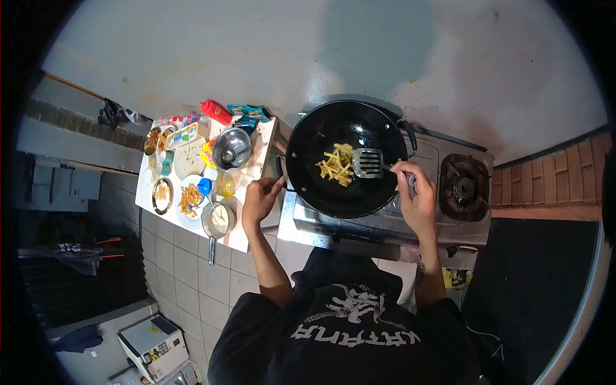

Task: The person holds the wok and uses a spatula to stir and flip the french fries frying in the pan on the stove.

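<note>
A black wok (340, 204) stands on the stove's left burner. Inside it, a small heap of yellow strips that look like fries (337, 165) lies near the middle. My right hand (418, 196) is closed round the handle of a slotted metal spatula (368, 163), whose blade sits in the wok against the right side of the heap. At the wok's left side, my left hand (262, 200) pinches the loop handle (280, 168) with thumb and fingers.
Right of the wok is a second burner (463, 187). A white table on the left carries a steel bowl (232, 146), a red bottle (216, 112), a plate of browned food (190, 199) and a saucepan with pale contents (219, 219), its handle sticking out past the edge.
</note>
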{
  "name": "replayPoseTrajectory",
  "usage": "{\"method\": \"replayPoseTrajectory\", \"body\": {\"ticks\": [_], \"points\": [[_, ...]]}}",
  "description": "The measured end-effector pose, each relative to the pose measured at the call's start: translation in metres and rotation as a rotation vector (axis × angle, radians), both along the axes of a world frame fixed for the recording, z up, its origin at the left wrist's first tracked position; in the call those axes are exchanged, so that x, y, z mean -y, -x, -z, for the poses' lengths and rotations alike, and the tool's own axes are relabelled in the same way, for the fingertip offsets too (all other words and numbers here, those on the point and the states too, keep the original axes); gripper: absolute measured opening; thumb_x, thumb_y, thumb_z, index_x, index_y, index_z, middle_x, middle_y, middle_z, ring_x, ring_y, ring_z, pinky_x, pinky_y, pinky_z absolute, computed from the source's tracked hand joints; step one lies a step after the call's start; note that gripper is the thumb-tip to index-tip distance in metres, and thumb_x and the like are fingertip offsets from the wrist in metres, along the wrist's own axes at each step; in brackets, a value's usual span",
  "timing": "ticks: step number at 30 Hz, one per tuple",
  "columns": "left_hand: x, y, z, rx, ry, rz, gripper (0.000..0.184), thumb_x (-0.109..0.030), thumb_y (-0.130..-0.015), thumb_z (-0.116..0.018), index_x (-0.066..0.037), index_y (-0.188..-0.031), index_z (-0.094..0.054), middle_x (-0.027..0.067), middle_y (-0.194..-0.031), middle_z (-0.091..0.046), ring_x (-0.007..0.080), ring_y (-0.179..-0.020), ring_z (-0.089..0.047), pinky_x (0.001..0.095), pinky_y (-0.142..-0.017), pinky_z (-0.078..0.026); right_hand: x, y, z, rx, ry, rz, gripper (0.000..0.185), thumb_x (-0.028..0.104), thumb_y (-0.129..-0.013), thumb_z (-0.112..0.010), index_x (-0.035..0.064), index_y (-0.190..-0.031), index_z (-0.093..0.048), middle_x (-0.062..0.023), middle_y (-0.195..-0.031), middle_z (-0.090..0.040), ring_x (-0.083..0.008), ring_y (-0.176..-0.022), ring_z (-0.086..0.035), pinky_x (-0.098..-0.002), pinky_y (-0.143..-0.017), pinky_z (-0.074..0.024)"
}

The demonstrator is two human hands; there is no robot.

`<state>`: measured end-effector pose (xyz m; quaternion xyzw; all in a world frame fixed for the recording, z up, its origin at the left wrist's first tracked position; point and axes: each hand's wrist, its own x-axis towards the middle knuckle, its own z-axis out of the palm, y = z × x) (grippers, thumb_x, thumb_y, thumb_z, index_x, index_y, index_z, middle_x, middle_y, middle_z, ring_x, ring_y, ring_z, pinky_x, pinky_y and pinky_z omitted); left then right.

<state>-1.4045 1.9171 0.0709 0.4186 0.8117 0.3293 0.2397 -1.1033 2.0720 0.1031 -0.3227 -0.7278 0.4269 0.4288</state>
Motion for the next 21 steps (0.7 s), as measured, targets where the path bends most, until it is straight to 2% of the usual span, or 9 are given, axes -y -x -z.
{"method": "replayPoseTrajectory", "body": {"ticks": [9, 18, 21], "points": [[0.005, 0.000, 0.013, -0.005, -0.060, -0.005, 0.032, -0.026, -0.092, -0.067, 0.006, -0.096, -0.070, 0.0167, -0.077, -0.070, 0.0151, -0.069, -0.065, 0.0305, -0.066, -0.050, 0.013, -0.004, 0.001, 0.057, -0.007, -0.011, 0.007, -0.002, -0.092, -0.058, -0.0012, -0.099, -0.056, -0.0116, -0.091, -0.065, -0.0206, -0.080, -0.065, -0.0297, -0.072, -0.0488], [0.002, 0.006, 0.017, 0.011, -0.063, -0.050, 0.034, -0.027, -0.091, -0.068, 0.006, -0.089, -0.071, 0.0158, -0.070, -0.068, 0.0148, -0.062, -0.062, 0.0315, -0.061, -0.049, 0.006, -0.001, -0.007, 0.081, -0.061, 0.038, 0.008, 0.000, -0.091, -0.059, 0.0007, -0.099, -0.057, -0.0106, -0.089, -0.064, -0.0207, -0.076, -0.063, -0.0286, -0.066, -0.0477], [0.000, 0.005, 0.007, -0.004, 0.022, -0.039, 0.040, -0.033, -0.092, -0.067, 0.007, -0.093, -0.070, 0.0137, -0.074, -0.068, 0.0145, -0.069, -0.061, 0.0319, -0.068, -0.049, 0.009, 0.006, -0.016, 0.097, -0.115, 0.039, 0.011, -0.001, -0.090, -0.060, 0.0009, -0.100, -0.057, -0.0106, -0.092, -0.064, -0.0206, -0.078, -0.063, -0.0289, -0.065, -0.0478]]}}
